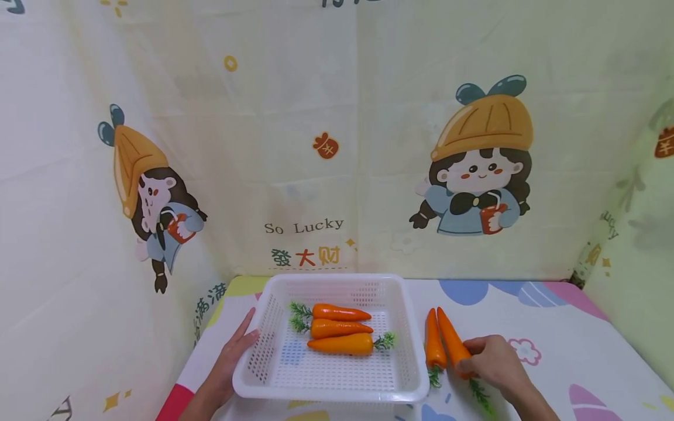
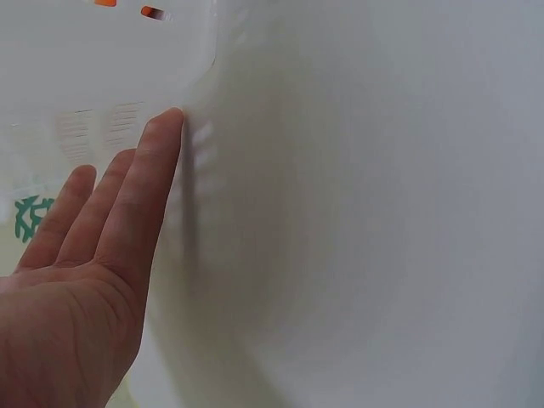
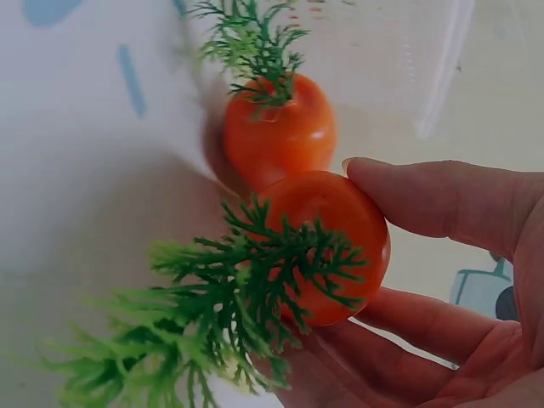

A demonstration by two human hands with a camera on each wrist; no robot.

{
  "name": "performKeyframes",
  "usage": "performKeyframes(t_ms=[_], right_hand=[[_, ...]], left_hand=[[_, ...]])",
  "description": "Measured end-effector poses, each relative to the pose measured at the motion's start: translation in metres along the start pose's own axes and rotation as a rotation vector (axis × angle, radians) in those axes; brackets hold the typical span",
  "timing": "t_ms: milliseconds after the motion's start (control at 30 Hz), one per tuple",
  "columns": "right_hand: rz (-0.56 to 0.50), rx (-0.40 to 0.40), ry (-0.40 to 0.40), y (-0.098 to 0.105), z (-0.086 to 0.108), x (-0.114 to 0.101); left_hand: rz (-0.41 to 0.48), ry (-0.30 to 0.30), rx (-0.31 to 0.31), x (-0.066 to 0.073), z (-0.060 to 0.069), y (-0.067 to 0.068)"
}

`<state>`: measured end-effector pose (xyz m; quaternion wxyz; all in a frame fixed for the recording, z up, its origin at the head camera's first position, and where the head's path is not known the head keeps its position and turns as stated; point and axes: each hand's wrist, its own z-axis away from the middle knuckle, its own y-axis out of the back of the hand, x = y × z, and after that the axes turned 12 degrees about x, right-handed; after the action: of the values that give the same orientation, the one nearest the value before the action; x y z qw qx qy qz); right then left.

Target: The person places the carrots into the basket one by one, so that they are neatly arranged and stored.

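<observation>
A white plastic basket (image 1: 337, 394) with perforated walls stands on the table. Inside lie three carrots: an upper one (image 1: 339, 312), a middle one (image 1: 339, 328) and a lower one (image 1: 342, 344), whose leaves point right. My left hand (image 1: 231, 356) rests against the basket's left side with straight fingers; the left wrist view shows this hand (image 2: 93, 246) too. To the right of the basket, my right hand (image 1: 495, 362) grips a carrot (image 1: 454, 342) near its leafy end, thumb and fingers around it in the right wrist view (image 3: 327, 246). Another carrot (image 1: 434, 342) lies just left of it.
A patterned cloth (image 1: 526, 316) covers the table. Behind it and on both sides hangs a pale curtain (image 1: 295, 175) printed with cartoon figures. The basket's right wall stands close beside the two loose carrots.
</observation>
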<state>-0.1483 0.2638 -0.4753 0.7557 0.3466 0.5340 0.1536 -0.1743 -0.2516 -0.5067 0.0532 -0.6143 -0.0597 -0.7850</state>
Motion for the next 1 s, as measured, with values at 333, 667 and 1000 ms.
performKeyframes(t_ms=[333,667,1000], right_hand=[[-0.092,-0.031,0.026,0.011,0.003,-0.016],[-0.107,-0.051,0.056,0.020,0.005,-0.029],[-0.144,-0.084,0.130,0.028,0.014,-0.051]], left_hand=[[-0.024,-0.013,0.012,0.000,0.001,0.001],[-0.033,-0.021,0.006,0.000,0.000,0.002],[-0.014,-0.022,0.007,-0.002,0.001,0.001]])
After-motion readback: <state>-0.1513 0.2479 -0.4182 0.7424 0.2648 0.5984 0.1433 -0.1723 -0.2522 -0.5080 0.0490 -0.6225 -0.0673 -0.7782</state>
